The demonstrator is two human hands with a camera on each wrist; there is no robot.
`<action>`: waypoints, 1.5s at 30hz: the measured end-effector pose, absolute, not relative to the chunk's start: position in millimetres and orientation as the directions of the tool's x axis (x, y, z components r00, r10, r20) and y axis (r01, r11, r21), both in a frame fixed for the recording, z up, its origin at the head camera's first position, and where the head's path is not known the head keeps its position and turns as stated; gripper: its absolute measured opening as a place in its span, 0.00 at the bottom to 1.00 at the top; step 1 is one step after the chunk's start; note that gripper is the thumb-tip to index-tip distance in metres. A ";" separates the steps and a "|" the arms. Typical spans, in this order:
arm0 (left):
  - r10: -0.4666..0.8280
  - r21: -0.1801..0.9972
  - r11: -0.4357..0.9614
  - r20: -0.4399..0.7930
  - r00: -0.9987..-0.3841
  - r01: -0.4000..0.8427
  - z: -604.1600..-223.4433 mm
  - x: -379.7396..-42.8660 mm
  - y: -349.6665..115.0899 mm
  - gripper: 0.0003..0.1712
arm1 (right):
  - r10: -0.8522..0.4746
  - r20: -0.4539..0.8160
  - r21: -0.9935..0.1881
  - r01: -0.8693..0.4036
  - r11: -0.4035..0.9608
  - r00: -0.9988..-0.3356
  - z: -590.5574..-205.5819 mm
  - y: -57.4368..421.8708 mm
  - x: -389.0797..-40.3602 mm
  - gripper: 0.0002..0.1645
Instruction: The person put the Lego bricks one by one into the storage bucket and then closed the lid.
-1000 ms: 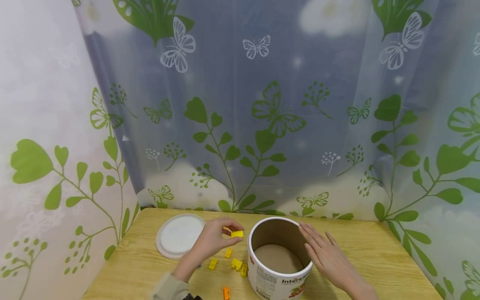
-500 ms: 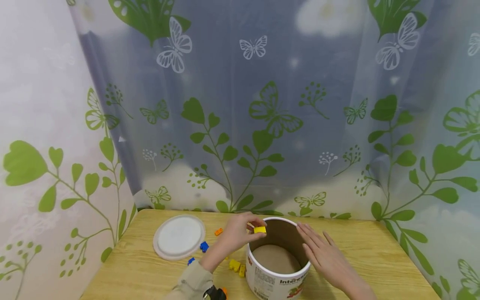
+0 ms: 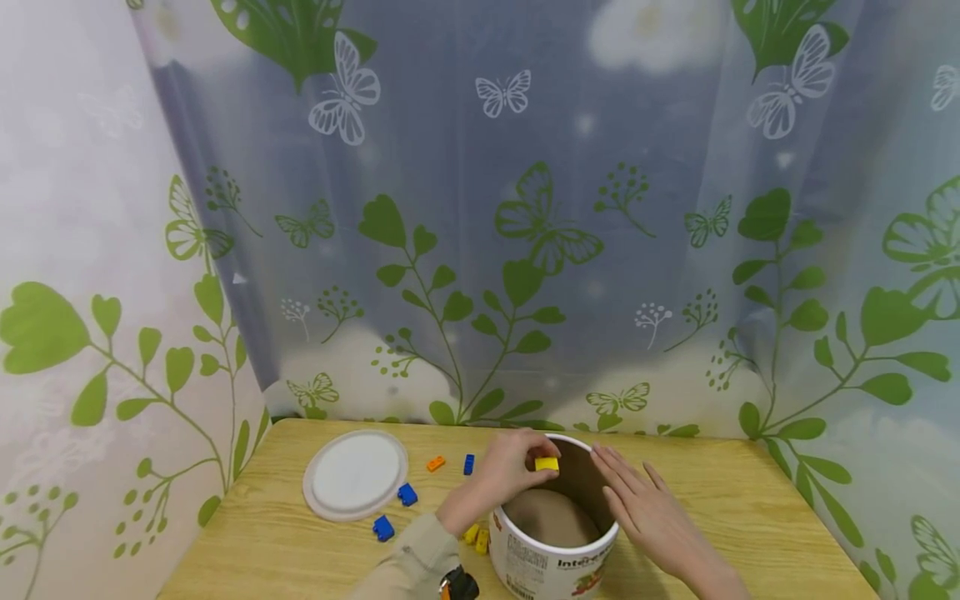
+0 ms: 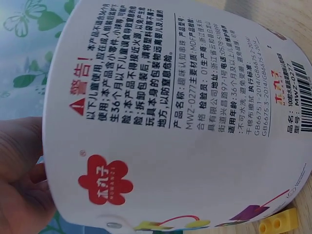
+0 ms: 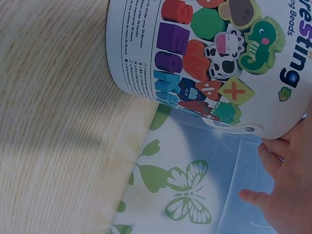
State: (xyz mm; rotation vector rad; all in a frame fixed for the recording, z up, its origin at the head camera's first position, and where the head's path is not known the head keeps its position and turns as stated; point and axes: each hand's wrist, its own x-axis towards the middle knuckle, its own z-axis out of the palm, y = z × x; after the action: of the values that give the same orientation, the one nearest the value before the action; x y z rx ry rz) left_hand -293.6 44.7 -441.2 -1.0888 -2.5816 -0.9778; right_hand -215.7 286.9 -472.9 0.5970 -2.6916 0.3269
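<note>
A white round tub (image 3: 551,562) with printed sides stands on the table, its brown inside visible from above. My left hand (image 3: 510,467) pinches a yellow toy brick (image 3: 547,464) between thumb and fingers, over the tub's opening near the left rim. Straight fingers of my right hand (image 3: 652,517) rest against the right rim of the tub. In the left wrist view part of the left hand (image 4: 22,180) shows beside the tub's rim; the brick is out of sight there. The right wrist view shows the right hand (image 5: 287,180) at the rim.
A white round lid (image 3: 356,475) lies at the table's back left. Blue bricks (image 3: 383,528) and an orange brick (image 3: 437,463) lie between lid and tub. Yellow bricks (image 3: 482,542) sit close to the tub's left side. A patterned curtain (image 3: 525,250) hangs behind the table (image 3: 720,492).
My left hand has carried the yellow brick rightward from beside the tub to over its opening. Blue and orange bricks have come into sight behind the arm. The right hand stays at the rim.
</note>
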 end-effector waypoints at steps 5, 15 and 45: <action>0.589 0.526 0.521 0.349 -0.729 0.673 -444.9 -295.2 49.8 0.11 | -0.366 0.411 -0.136 -0.453 0.881 -0.835 -473.2 286.5 -215.4 0.31; 0.625 0.476 0.535 0.333 -0.706 0.698 -453.4 -293.5 54.2 0.10 | -0.362 0.403 -0.150 -0.451 0.880 -0.841 -475.2 286.6 -215.5 0.31; 0.375 0.609 0.375 0.591 -0.715 0.699 -440.6 -295.5 6.9 0.11 | -0.368 0.433 -0.117 -0.457 0.882 -0.823 -474.1 286.3 -215.7 0.32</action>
State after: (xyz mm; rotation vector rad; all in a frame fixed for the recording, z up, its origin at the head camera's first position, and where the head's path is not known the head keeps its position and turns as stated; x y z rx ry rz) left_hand -295.5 6.9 -440.6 -0.9375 -2.2861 -1.2717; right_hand -215.7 286.3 -474.1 0.6069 -2.6469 0.3028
